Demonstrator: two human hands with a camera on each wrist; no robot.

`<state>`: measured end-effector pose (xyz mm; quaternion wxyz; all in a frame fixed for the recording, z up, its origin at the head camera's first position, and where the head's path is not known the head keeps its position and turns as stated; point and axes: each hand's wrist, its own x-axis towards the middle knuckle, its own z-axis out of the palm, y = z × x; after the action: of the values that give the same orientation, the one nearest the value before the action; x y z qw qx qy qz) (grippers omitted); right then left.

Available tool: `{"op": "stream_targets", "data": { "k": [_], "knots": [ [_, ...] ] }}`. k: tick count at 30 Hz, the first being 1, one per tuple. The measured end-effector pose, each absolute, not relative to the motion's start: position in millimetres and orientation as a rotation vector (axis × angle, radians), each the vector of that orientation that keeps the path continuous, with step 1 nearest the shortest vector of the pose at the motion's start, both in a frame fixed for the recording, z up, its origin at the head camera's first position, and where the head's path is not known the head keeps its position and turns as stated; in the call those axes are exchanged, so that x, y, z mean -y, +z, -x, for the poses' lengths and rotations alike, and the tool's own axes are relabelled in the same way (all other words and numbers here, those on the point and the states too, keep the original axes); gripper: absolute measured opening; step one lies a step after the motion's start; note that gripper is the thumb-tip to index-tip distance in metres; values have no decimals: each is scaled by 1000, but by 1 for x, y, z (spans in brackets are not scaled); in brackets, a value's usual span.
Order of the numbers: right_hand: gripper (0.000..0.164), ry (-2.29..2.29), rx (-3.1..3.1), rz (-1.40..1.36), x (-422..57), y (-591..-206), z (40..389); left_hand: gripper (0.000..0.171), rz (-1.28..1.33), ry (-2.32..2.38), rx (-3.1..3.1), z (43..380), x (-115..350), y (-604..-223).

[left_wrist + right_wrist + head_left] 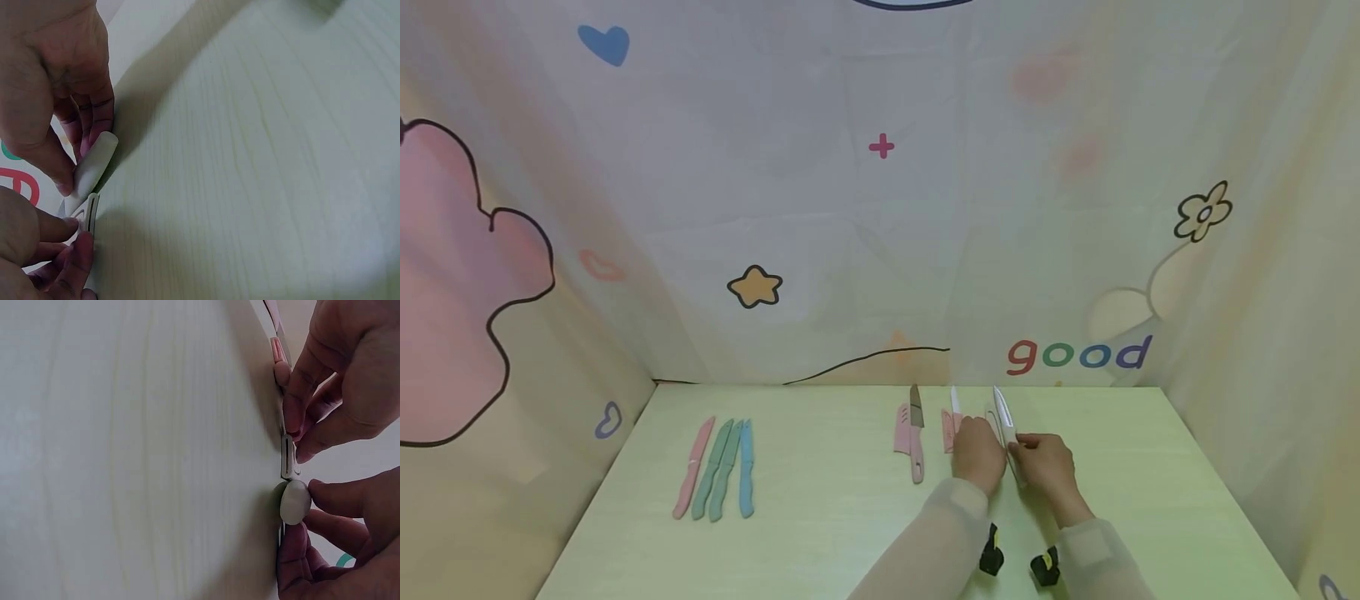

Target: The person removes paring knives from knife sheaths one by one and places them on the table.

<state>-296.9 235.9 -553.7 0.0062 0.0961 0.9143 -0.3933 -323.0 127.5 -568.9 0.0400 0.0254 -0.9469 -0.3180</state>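
My right hand (pixel 1048 467) grips the white handle (pixel 295 503) of a kitchen knife (pixel 1003 412), whose bare blade points to the far side of the table. Close beside it, my left hand (pixel 979 454) pinches a pale knife sheath (pixel 288 456) between thumb and fingers. In the left wrist view the sheath (pixel 92 212) lies against the knife handle (pixel 94 165). Just left of my left hand lie a small knife (pixel 956 402) with a bare blade and a pink sheath (pixel 948 431); the hand partly hides this knife.
Further left, a pink-handled knife (pixel 917 442) with a grey blade lies by its pink sheath (pixel 901 429). At the table's left lie a pink knife (pixel 694 467), two green knives (pixel 718 471) and a blue knife (pixel 747 468). A printed curtain (pixel 850 208) stands behind the table (pixel 820 533).
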Motion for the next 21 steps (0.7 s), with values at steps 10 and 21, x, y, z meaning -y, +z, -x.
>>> {"op": "stream_targets", "data": {
  "k": [10,21],
  "knots": [
    [42,-1206,-2860,-311,-236,-553,294,15,-55,-968,2903,322,-122,-561],
    [49,-1302,-2867,-362,-237,-548,278,21,-6,-1269,2721,306,-108,-557]
  ]
}}
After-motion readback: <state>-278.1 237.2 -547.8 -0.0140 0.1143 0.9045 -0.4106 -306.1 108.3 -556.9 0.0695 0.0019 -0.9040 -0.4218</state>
